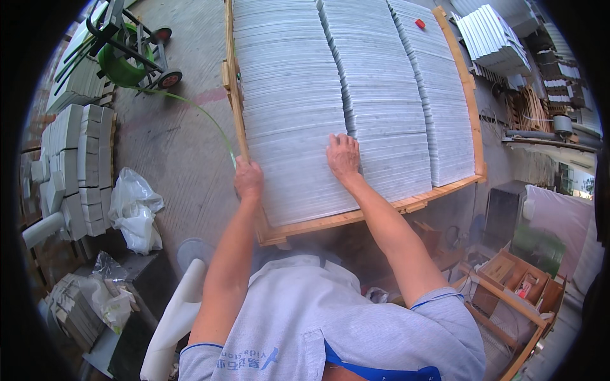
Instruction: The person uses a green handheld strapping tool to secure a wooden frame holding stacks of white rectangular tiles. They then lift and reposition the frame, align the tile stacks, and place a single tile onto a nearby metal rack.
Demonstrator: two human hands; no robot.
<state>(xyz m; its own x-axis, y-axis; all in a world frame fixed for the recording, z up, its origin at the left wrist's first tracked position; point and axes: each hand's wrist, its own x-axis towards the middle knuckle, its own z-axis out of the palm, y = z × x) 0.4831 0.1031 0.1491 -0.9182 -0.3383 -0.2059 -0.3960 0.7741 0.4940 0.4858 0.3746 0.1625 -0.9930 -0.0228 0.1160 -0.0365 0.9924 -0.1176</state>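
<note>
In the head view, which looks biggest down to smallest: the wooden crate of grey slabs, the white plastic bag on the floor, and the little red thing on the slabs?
1. Wooden crate, by far the largest.
2. White plastic bag.
3. Small red thing, tiny; it also lies farthest from the camera.

Matt grey stone tiles (298, 108) in a raw wooden crate (356, 216); glossy green plastic strap (203, 114)

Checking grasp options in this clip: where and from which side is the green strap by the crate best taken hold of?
Judging by its pose, take the green strap on the free arc beside the wooden crate, coming from the open floor side on the left. There it hangs clear, thin and flat, so fingers can pinch it. Near the left hand it hugs the crate edge, leaving little room.
</note>
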